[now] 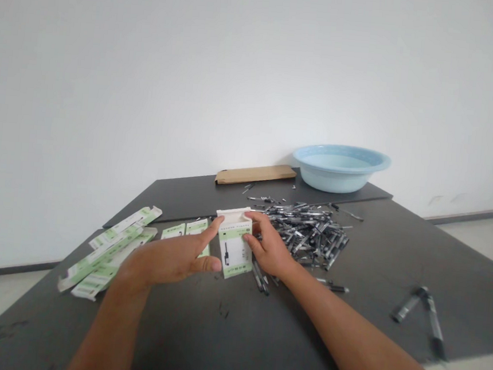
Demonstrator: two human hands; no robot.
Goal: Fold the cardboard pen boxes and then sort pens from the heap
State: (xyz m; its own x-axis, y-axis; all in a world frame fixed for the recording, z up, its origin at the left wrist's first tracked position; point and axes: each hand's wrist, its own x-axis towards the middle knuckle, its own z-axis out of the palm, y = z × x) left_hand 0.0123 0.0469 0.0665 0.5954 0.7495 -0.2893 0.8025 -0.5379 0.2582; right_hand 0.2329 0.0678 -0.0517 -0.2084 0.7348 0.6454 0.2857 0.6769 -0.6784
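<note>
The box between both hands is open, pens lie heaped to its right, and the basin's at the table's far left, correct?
No, the head view shows the basin at the far right of the table. The box and pens are as you said.

Ref: open box [235,253]. Pen pile [311,231] blocks right of it. Left: small cartons [173,231] just beside, long cartons [105,262] farther out. Behind: cardboard [256,175], basin [337,178] behind-right. Passable: bare surface [202,342] in front, air above.

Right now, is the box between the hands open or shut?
The box is open: its top gapes, and you can see the pale inside.
</note>
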